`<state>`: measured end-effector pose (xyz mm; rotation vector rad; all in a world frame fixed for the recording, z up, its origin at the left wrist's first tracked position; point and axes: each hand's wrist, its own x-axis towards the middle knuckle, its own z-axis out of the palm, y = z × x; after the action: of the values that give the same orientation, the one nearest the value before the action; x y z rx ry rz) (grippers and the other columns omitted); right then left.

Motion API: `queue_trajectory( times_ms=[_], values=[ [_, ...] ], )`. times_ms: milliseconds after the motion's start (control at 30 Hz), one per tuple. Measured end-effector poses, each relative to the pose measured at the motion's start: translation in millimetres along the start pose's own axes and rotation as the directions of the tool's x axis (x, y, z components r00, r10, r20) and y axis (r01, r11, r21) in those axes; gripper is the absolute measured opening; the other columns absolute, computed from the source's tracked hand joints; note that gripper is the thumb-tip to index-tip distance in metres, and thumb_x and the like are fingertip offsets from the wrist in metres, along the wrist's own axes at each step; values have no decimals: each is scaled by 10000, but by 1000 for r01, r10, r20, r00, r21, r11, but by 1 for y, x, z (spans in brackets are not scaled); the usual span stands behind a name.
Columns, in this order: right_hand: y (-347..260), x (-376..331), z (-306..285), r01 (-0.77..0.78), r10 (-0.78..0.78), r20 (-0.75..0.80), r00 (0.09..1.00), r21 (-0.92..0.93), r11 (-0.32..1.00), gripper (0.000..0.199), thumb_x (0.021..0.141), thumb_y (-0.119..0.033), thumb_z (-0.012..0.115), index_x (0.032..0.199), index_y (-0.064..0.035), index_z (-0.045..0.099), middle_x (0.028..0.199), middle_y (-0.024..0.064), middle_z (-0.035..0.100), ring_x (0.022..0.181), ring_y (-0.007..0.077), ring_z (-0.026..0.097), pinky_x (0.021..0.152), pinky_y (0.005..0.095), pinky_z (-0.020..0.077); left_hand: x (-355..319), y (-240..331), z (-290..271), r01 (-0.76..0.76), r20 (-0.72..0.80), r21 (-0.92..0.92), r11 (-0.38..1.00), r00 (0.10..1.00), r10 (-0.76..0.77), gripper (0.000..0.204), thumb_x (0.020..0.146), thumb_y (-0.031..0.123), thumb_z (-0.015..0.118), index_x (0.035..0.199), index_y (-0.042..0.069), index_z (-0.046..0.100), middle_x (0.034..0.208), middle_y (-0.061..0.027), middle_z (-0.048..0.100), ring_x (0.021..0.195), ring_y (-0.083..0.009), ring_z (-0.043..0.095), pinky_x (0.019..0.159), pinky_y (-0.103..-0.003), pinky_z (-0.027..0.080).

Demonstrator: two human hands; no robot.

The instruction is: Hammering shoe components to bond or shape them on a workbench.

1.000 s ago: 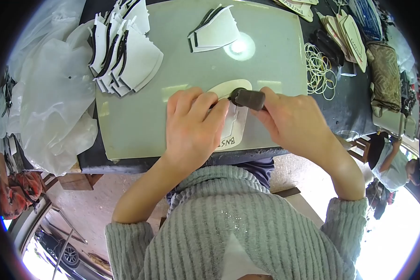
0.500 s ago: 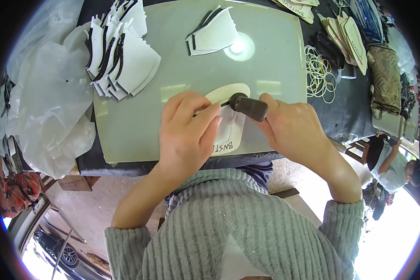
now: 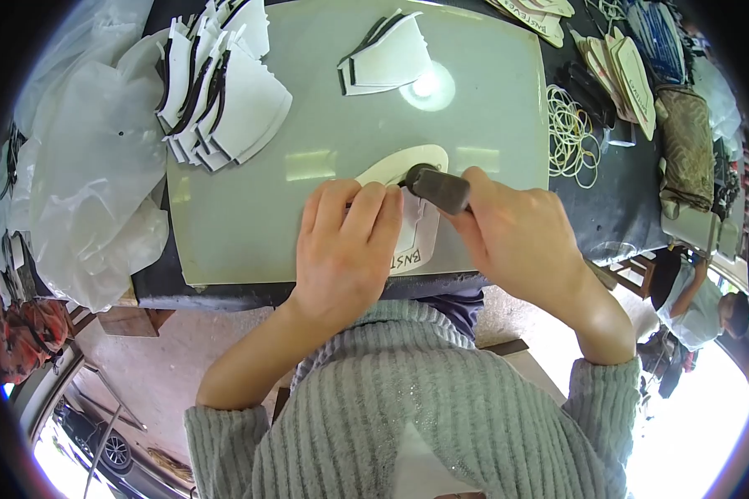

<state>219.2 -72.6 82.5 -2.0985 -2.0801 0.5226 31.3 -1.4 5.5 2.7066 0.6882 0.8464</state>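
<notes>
Right now the left hand (image 3: 345, 249) lies flat, fingers together, pressing a white cut piece (image 3: 412, 233) onto the pale green mat (image 3: 308, 125) at the centre of the frame. The right hand (image 3: 516, 237) is clenched around a dark-handled tool (image 3: 437, 187), its tip meeting the upper edge of that piece, with a cream curved template (image 3: 391, 166) just behind it. Judging by the layout, work is partly through: a small stack of white pieces (image 3: 387, 58) sits at upper centre, while a larger fanned pile of pieces (image 3: 220, 91) waits at upper left. Clear plastic bags (image 3: 83, 166) drape the table's left side; rubber bands (image 3: 570, 133) lie to the right.
</notes>
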Motion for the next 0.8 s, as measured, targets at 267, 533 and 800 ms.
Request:
queue_trajectory(
  times_ms=[267, 533, 800],
  values=[
    [3, -2, 11, -33, 35, 24, 999, -73, 997, 314, 964, -269, 618, 816, -30, 477, 523, 89, 552, 450, 289, 605, 413, 389, 467, 1, 0, -3, 169, -12, -149, 974, 985, -173, 311, 716, 71, 662, 1017, -5, 678, 1029, -89, 594, 964, -260, 578, 856, -421, 471],
    [1, -2, 12, -61, 61, -10, 998, -33, 998, 310, 971, -277, 608, 823, -37, 479, 521, 87, 557, 453, 282, 612, 415, 379, 472, -8, 2, -2, 29, -20, -1, 1000, 999, -29, 321, 728, 90, 648, 1035, -4, 666, 1039, -88, 584, 1008, -261, 582, 966, -476, 447],
    [-8, -4, 14, 0, -3, -117, 993, -24, 1000, 262, 946, -236, 629, 838, -44, 487, 566, 83, 555, 460, 281, 597, 430, 375, 473, -4, 4, -4, 8, 1, 46, 999, 1000, -8, 296, 767, 95, 613, 1033, -25, 663, 1021, -98, 581, 1009, -259, 581, 974, -480, 449]
  ],
)
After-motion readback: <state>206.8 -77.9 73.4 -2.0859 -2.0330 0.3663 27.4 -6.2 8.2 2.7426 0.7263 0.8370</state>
